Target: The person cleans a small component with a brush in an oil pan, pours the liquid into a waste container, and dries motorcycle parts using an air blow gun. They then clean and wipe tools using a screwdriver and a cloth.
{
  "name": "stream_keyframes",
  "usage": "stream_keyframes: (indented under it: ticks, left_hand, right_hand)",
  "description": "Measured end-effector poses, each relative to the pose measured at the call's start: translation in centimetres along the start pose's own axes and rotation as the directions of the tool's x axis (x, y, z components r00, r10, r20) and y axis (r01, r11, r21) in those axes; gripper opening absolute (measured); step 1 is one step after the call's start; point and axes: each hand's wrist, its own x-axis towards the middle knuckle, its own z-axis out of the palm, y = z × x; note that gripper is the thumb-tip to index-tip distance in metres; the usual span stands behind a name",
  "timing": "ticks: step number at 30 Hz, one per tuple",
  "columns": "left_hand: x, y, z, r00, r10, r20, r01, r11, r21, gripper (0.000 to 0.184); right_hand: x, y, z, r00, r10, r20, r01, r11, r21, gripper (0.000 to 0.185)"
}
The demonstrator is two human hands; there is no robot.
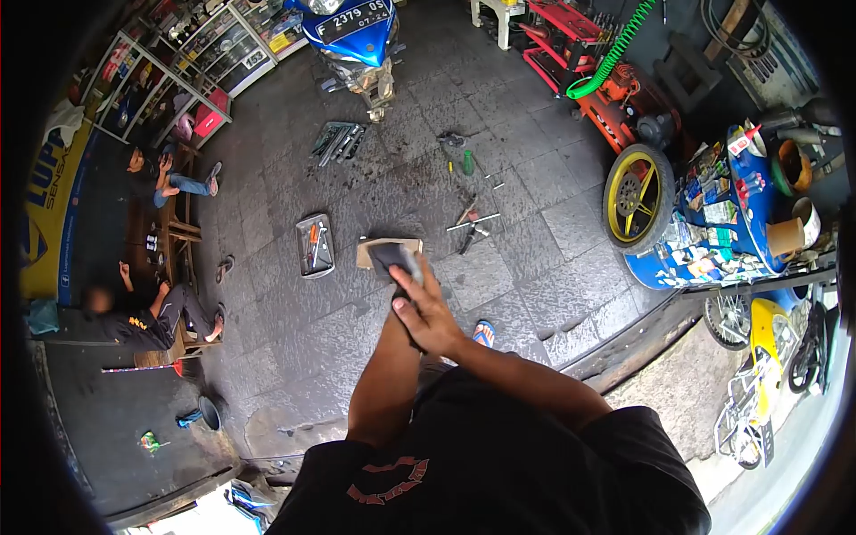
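My right hand (428, 312) lies across the front of my left wrist, with its thumb to the left and fingers pressed along a dark grey cloth-like piece (387, 258). My left hand (397, 292) is mostly hidden under the right hand and this piece; its fingers do not show. A tan, cardboard-like flat piece (365, 253) sticks out behind the dark piece; whether a hand holds it I cannot tell. Left of my hands, a metal tray (316, 266) with tools stands on the floor. A T-handle wrench (475, 222) lies to the right.
A blue motorcycle (361, 40) stands ahead, near a tool case (337, 143). To the right are a yellow-rimmed wheel (637, 198), a red compressor (620, 89) and a cluttered blue table (753, 209). Two people sit on a bench (183, 234) at left. A green screwdriver (467, 161) lies ahead.
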Motion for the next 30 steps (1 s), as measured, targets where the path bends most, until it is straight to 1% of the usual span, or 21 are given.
stream_keyframes:
  ticks: [1,3,4,6,7,9,11,12,14,15,17,18,19,20,22,23,24,26,28,29,30]
  left_hand:
    - [-0.3,-1.0,0.7,0.990,0.119,0.079,-0.130,0.981,0.144,0.060]
    - [-1.0,-2.7,2.7,0.937,0.300,0.180,-0.346,0.867,0.357,0.060]
    - [-0.5,-4.7,3.8,0.876,0.436,0.206,-0.480,0.747,0.460,0.060]
    - [-3.2,5.3,-0.3,0.908,0.011,0.418,-0.147,0.944,0.295,0.060]
    - [-3.2,5.6,-0.3,0.896,0.004,0.443,-0.148,0.946,0.290,0.059]
    - [-3.3,4.1,0.2,0.876,0.079,0.476,-0.210,0.951,0.228,0.058]
    - [-2.6,2.0,1.3,0.850,0.164,0.500,-0.252,0.961,0.113,0.056]
    - [-2.3,0.7,1.7,0.834,0.216,0.508,-0.241,0.970,-0.018,0.055]
    - [-1.6,-3.7,3.4,0.807,0.279,0.520,0.093,0.810,-0.579,0.054]
    - [-3.2,-1.4,-0.8,0.707,0.578,0.407,-0.575,0.805,-0.146,0.045]
    - [-3.1,8.2,-5.2,0.913,0.099,0.395,0.020,0.958,-0.288,0.044]
    - [-3.0,13.3,-7.5,0.925,-0.150,0.350,0.290,0.872,-0.393,0.044]
    - [-3.5,12.9,-5.5,0.986,-0.160,0.043,0.159,0.843,-0.514,0.043]
    - [-3.0,13.1,-3.9,0.986,-0.159,0.042,0.157,0.842,-0.516,0.043]
    - [-1.8,12.8,-1.2,0.793,-0.594,0.136,0.492,0.493,-0.718,0.046]
    - [-0.1,4.5,2.2,0.943,-0.330,-0.046,0.160,0.570,-0.806,0.046]
    - [1.6,-1.5,3.7,0.979,-0.190,-0.078,0.163,0.950,-0.265,0.040]
    - [0.0,7.0,-2.1,0.865,-0.495,-0.085,0.292,0.634,-0.716,0.029]
    - [0.0,11.7,-6.2,0.753,-0.621,0.217,0.397,0.165,-0.903,0.036]
    - [0.4,3.8,-4.1,0.962,-0.074,0.265,0.222,-0.361,-0.906,0.050]
    - [0.7,4.0,-4.0,0.963,-0.073,0.260,0.217,-0.361,-0.907,0.050]
  right_hand:
    - [0.5,0.4,-0.1,1.000,-0.004,0.000,0.004,1.000,0.002,0.052]
    - [2.0,2.5,0.2,0.897,0.430,0.102,-0.429,0.792,0.434,0.042]
    - [2.6,5.7,0.5,0.850,0.466,0.247,-0.526,0.718,0.456,0.030]
    - [2.6,11.1,1.4,0.696,0.248,0.674,-0.578,0.750,0.321,0.034]
    - [1.8,9.8,1.4,0.698,0.249,0.672,-0.578,0.750,0.323,0.034]
    - [0.6,3.8,0.2,0.715,0.087,0.694,-0.201,0.976,0.084,0.037]
    - [2.6,-2.8,-4.3,0.605,0.209,0.769,-0.071,0.975,-0.209,0.040]
    - [2.7,-2.8,-4.3,0.603,0.307,0.737,-0.005,0.925,-0.381,0.038]
    - [3.2,1.5,-5.1,0.682,0.260,0.683,-0.169,0.965,-0.198,0.031]
    - [3.3,4.9,-5.3,0.765,0.206,0.610,-0.234,0.972,-0.035,0.035]
    - [3.6,9.4,-5.2,0.840,0.168,0.516,-0.274,0.952,0.138,0.040]
    - [3.9,10.5,-5.0,0.847,0.363,0.389,-0.506,0.775,0.378,0.049]
    - [4.2,11.1,-5.0,0.768,0.563,0.306,-0.612,0.502,0.611,0.061]
    - [4.2,9.9,-4.4,0.769,0.561,0.305,-0.610,0.504,0.611,0.061]
    - [3.2,5.1,-1.4,0.430,0.682,0.591,-0.878,0.163,0.450,0.082]
    - [1.7,7.8,2.6,0.498,0.594,0.632,-0.808,0.054,0.587,0.088]
    - [2.4,6.9,1.5,0.505,0.591,0.629,-0.803,0.055,0.594,0.088]
    - [4.1,4.2,-2.7,0.612,0.368,0.700,-0.789,0.346,0.508,0.081]
    - [5.6,5.1,-3.4,0.594,0.290,0.751,-0.797,0.340,0.499,0.080]
    - [6.7,4.4,-4.7,0.592,0.183,0.785,-0.802,0.043,0.595,0.077]
    - [7.5,3.8,-5.5,0.608,0.072,0.791,-0.753,-0.264,0.603,0.074]
